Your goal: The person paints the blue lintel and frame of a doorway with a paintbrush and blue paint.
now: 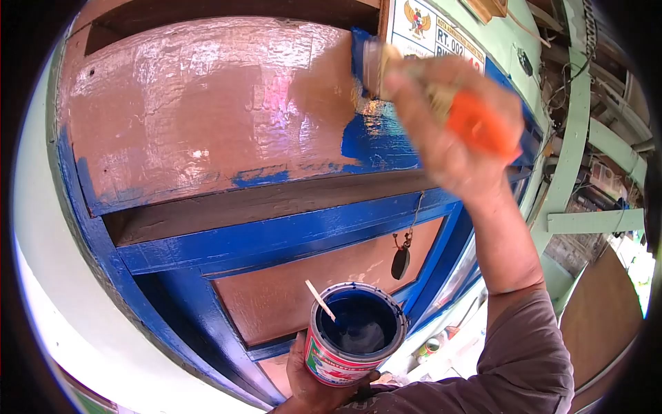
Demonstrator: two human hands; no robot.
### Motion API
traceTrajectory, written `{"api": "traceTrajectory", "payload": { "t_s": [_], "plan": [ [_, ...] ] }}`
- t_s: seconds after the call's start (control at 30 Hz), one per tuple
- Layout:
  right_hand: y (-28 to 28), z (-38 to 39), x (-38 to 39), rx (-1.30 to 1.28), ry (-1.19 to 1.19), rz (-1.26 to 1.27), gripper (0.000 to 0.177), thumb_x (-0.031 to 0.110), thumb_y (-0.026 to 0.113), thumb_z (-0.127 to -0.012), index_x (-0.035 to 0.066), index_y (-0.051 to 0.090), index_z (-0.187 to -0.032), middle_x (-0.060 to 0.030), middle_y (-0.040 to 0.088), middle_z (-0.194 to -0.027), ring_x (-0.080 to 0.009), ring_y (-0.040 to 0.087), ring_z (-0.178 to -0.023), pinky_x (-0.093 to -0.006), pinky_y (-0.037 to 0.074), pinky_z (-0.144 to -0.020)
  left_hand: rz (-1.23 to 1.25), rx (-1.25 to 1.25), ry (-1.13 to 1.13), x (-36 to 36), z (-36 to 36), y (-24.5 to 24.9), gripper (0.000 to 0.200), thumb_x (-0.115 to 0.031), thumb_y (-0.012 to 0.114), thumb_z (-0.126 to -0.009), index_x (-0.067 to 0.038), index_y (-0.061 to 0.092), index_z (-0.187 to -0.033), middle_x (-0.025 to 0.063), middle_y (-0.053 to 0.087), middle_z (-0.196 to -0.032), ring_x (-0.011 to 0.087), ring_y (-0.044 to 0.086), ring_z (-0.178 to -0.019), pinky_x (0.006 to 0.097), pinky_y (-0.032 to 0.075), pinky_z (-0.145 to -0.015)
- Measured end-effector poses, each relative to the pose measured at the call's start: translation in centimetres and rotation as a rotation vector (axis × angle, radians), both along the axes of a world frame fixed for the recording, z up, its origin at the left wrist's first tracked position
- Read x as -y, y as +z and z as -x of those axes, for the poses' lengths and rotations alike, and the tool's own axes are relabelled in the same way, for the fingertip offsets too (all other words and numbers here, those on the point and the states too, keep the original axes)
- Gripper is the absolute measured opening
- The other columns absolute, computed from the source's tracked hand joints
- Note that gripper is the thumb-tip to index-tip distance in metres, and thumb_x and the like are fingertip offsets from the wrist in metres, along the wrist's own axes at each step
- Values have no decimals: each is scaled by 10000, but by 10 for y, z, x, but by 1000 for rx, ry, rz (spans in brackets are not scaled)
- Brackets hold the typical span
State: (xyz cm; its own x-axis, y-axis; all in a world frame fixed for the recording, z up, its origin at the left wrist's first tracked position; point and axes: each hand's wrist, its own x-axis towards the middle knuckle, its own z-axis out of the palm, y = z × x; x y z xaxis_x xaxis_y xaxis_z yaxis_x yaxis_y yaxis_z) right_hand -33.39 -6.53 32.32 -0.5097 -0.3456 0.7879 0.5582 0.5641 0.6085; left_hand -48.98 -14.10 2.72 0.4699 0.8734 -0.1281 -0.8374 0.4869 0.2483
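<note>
1. A brown panel (207, 103), glossy in patches, spans the upper left, with blue paint smeared along its lower edge and a solid blue area at its right end.
2. Below it, a blue frame (276, 231) borders a lower brown panel (303, 290).
3. The left hand (303, 383) cups an open paint can (362, 331) from below, fingers curled around its sides, in front of the lower panel.
4. Dark blue paint fills part of the can; a pale stick (320, 300) leans out over its left rim.
5. A dark pendant (400, 262) hangs by a thin chain to the right of the can.
6. At upper right, the right hand (469, 127), blurred, is closed around a brush (479, 124) with an orange handle, its bristles at the blue area.
7. Behind the hand, a sign (434, 31) reads "RT. 002."
</note>
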Motion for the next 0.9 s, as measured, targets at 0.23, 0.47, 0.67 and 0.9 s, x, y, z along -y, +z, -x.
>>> {"api": "traceTrajectory", "payload": {
  "t_s": [0.23, 0.47, 0.67, 0.9],
  "plan": [
    [-43, -13, 12, 46, 65, 55, 204, 0, 819, -765, 26, 702, -929, -95, 737, -779, -217, 696, -603, -299, 546, -553, -87, 60, -65, -2, 4, -5, 898, -777, 480, -911, -149, 405, -1548, 161, 517, -1496, 364, 546, -1328, 609, 515, -993],
    [-33, 1, 8, 49, 69, 49, 206, -1, 823, -808, -2, 699, -971, -119, 771, -889, -175, 735, -705, -284, 574, -630, -218, -77, -174, -8, 9, -11, 1042, -901, 351, -845, -162, 342, -1580, 188, 487, -1515, 396, 526, -1361, 614, 486, -1052],
    [-43, 29, 3, 43, 457, 288, 232, -21, 802, -850, -12, 680, -1047, -167, 761, -935, -196, 745, -801, -300, 597, -665, -227, -142, -203, -3, 8, -9, 1030, -907, 309, -852, -177, 354, -1576, 186, 463, -1546, 417, 488, -1413, 648, 416, -1142],
    [-79, -41, -10, -266, 314, 469, 128, 29, 778, -892, -3, 742, -1011, -137, 783, -934, -179, 730, -746, -269, 566, -657, -190, -184, -174, 0, 10, 1, 1006, -894, 290, -867, -190, 351, -1583, 166, 463, -1559, 415, 464, -1437, 656, 374, -1170]
  ]
}}
